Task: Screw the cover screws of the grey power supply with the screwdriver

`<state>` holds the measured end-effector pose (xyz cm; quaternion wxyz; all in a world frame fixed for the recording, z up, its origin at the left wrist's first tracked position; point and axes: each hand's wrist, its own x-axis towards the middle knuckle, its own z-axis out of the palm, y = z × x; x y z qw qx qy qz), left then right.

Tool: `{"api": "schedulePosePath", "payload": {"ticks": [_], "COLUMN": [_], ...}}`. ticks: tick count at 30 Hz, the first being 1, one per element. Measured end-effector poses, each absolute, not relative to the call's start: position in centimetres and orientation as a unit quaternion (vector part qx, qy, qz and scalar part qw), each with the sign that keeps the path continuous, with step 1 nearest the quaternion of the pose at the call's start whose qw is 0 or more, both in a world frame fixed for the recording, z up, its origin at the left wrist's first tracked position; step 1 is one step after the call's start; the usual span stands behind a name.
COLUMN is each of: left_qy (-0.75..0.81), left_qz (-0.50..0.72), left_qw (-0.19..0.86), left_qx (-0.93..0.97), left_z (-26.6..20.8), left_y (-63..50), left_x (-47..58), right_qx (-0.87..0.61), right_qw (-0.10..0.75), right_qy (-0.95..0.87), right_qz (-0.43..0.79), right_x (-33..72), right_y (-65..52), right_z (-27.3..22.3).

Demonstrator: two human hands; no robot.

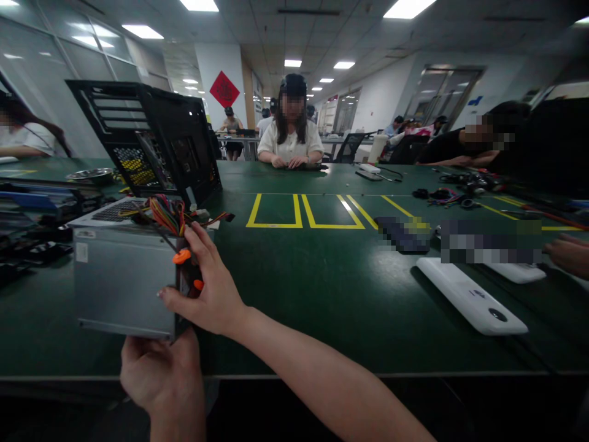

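A grey metal computer power supply (124,279) is held up at the left, above the near part of the table. My left hand (161,371) supports it from below, palm up, its fingertips hidden under the box. On the box's right side lies my right hand (209,285), thumb on the front face and fingers along the edge. A screwdriver (183,256) with an orange and black handle is tucked in that hand, its shaft pointing up and left across the box. Multicoloured cables (166,213) bunch over the top of the power supply.
Behind the power supply stands a black computer case (184,110). Metal parts (41,209) and a steel bowl (89,176) lie at the left. Yellow tape (275,225) marks the green table (294,288). White devices (473,294) and cables lie right. A person (291,138) sits opposite.
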<state>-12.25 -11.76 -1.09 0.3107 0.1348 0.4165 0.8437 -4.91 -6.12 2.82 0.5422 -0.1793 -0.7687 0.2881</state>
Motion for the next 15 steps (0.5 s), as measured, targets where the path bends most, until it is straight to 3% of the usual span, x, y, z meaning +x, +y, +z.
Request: {"api": "schedulePosePath", "payload": {"ticks": [15], "left_qy": [0.395], "left_qz": [0.857], "left_qw": [0.321], "left_qx": [0.078], "left_z": [-1.7], "left_y": [-11.2], "left_x": [-13.4], "right_qx": [-0.176], "right_qw": [0.537], "right_qy": [-0.781], "right_qz": [0.267], "right_x": [-4.1], "right_y": [-5.1], "right_z": [2.9]}}
